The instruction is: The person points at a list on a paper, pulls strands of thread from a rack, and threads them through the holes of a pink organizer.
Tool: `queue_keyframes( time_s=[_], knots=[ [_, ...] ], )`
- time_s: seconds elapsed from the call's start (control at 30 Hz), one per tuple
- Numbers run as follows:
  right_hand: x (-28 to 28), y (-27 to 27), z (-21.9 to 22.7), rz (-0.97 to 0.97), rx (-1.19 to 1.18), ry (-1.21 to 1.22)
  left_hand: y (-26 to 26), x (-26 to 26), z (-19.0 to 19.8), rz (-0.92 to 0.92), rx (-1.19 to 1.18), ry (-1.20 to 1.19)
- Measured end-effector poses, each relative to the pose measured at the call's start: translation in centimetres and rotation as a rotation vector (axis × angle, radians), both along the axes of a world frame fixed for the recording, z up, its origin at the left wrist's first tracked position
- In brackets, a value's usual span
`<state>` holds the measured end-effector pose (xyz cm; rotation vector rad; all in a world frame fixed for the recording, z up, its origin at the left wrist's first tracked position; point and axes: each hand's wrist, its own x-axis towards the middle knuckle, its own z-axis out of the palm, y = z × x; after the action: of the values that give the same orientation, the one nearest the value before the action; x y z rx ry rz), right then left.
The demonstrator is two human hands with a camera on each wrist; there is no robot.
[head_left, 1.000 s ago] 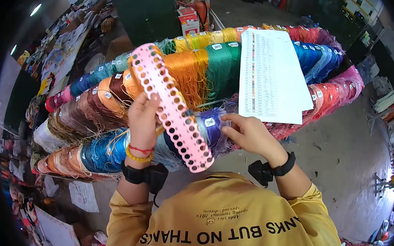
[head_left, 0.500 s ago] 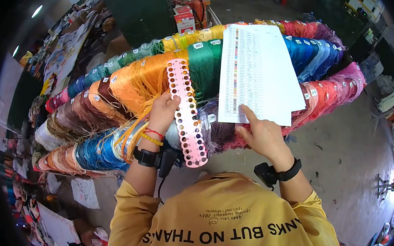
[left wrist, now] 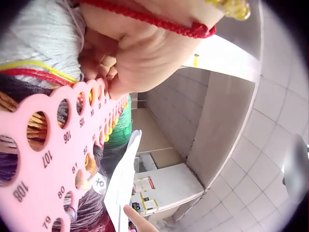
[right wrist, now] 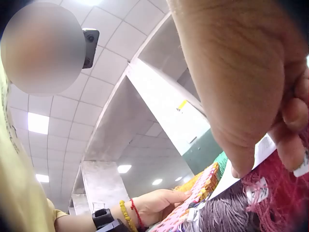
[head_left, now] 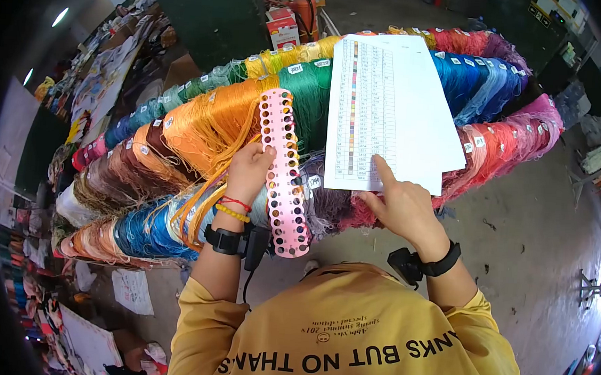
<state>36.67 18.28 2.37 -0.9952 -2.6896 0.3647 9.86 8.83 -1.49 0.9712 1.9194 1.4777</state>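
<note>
My left hand grips the left edge of a long pink thread card with round holes along both sides. Numbers such as 107 and 108 stand beside its holes in the left wrist view, and coloured threads are looped through some of them. Loose orange thread hangs beside that hand. On the white paper sheets, printed with a table and a column of colour swatches, my right hand lies with its index finger straight on the lower rows. Its thumb is by the bottom edge; its other fingers are bent.
Under the card and paper run long rows of labelled thread hanks, with orange hanks, green hanks, blue hanks and pink hanks. A cluttered table stands to the left. Boxes are beyond the rows.
My right hand has gone from the purple hank onto the paper, its finger shifting slightly over the lower rows. The left hand has brought the card rightward and more upright. The paper appears further left.
</note>
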Motion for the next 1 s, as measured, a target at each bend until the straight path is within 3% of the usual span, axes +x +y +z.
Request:
queue_keyframes(
  time_s=[0.4,0.53,0.6,0.7,0.83,1.0],
  knots=[
    [0.9,-0.2,0.9,-0.120,0.003,0.000,-0.5,-0.5,-0.1,0.004,0.109,-0.107],
    [-0.1,-0.9,1.5,-0.184,-0.017,-0.004,-2.4,-2.0,0.4,0.031,0.202,0.216],
    [-1.8,-1.6,2.2,-0.192,-0.074,0.019,-4.4,-2.8,2.3,0.012,0.195,0.212],
    [-5.0,-3.1,4.0,-0.157,-0.131,0.113,-8.4,-6.3,5.1,0.004,0.120,0.223],
    [-9.1,-5.6,7.6,-0.065,-0.150,0.239,-12.7,-12.9,5.6,0.057,0.071,0.221],
    [-14.6,-9.3,11.2,0.167,-0.287,0.358,-14.6,-18.9,6.8,0.059,0.044,0.379]
  ],
)
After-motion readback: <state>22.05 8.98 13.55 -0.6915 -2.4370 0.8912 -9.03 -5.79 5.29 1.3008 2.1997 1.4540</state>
